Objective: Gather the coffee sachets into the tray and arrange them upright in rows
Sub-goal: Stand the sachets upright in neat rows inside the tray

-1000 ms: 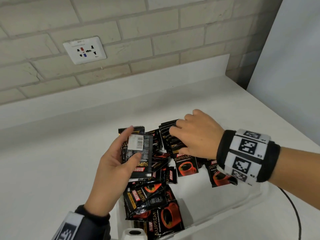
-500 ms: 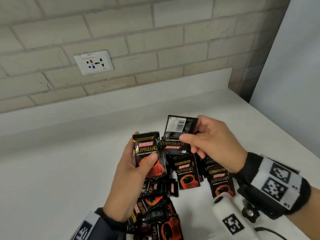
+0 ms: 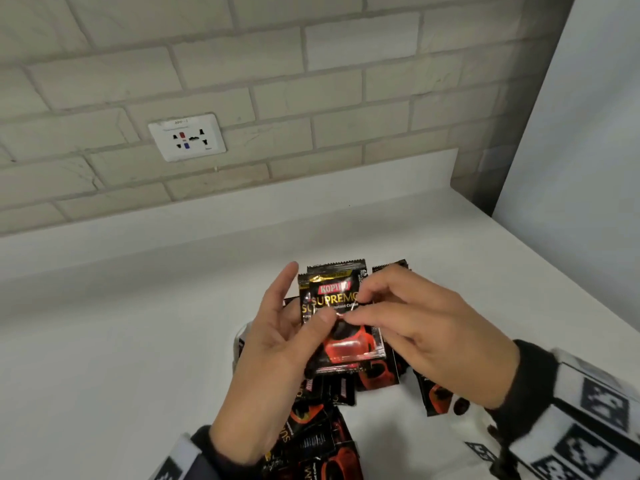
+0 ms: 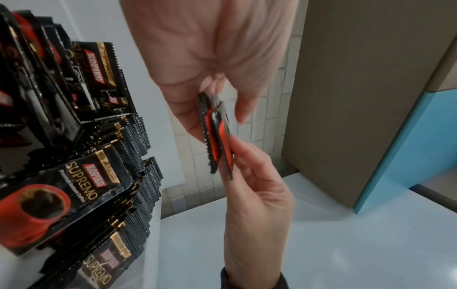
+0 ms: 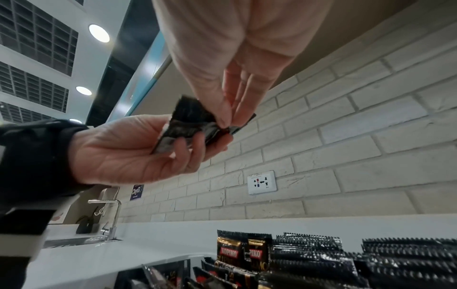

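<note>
A white countertop (image 3: pixel 145 341) runs under a wall of pale painted brick (image 3: pixel 311 98), and a white double wall socket (image 3: pixel 187 137) sits in the brick at the left. In the right wrist view a steel tap over a sink (image 5: pixel 108 219) stands far along the counter.

A white plastic tray (image 3: pixel 242 336) lies on the counter below the hands; only a bit of its rim shows in the head view. In it are many black coffee sachets with a red cup printed on them (image 3: pixel 311 441). Some lie loose and tilted at the near end, while the wrist views show others standing on edge in tight rows (image 5: pixel 321 252) toward the far end of the tray (image 4: pixel 138 136).

Above the tray both hands meet on a small held stack of the same black sachets (image 3: pixel 341 320), which is upright with the printed side toward the head camera. The left wrist view shows at least two packets edge-on (image 4: pixel 217 133); an exact count cannot be told.

The left hand (image 3: pixel 277 355) cups the stack from behind, thumb pressed on its front and fingers curled at its back. The right hand (image 3: pixel 422 337) pinches the stack's right edge between thumb and fingertips (image 5: pixel 222 109), its other fingers bent loosely. Both wrists wear black bands with white square-patterned markers (image 3: pixel 588 410).
</note>
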`<control>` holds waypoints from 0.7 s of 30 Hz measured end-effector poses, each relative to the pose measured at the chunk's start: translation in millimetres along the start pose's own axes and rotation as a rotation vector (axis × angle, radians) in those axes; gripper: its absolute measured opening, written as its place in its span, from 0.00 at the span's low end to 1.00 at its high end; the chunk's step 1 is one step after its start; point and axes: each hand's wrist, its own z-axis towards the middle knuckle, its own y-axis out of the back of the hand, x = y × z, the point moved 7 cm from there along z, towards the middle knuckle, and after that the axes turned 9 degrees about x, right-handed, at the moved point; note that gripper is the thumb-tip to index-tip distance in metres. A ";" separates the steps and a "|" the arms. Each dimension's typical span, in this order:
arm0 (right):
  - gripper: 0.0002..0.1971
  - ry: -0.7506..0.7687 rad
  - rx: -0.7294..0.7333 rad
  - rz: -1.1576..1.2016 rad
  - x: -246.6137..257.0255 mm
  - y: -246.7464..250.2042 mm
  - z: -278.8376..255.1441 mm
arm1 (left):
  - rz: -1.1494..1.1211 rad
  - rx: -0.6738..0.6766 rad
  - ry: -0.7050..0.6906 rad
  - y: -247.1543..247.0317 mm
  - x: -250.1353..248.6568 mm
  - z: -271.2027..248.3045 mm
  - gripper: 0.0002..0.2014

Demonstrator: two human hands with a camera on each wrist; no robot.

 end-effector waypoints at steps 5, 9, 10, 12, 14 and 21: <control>0.20 -0.063 -0.002 0.122 -2.3 -0.2 -5.3 | 0.052 -0.051 -0.071 4.5 -4.9 -1.5 0.38; 0.17 -0.290 -0.115 0.379 -15.3 15.3 -10.1 | 0.145 -0.042 -0.083 2.7 -6.8 -3.0 0.37; 0.18 -0.329 -0.115 0.392 -16.2 20.9 -8.5 | 0.164 -0.023 -0.079 0.8 -6.7 -2.9 0.38; 0.26 -0.382 0.012 0.288 -13.7 27.3 0.6 | 0.198 0.033 -0.070 -5.8 -6.7 -2.0 0.38; 0.34 -0.375 0.238 0.080 -8.0 24.1 12.0 | 0.253 0.085 -0.080 -14.3 -9.5 -1.2 0.40; 0.22 -0.236 0.342 -0.049 6.8 23.9 37.7 | 0.444 0.127 -0.132 -22.3 -17.7 2.3 0.42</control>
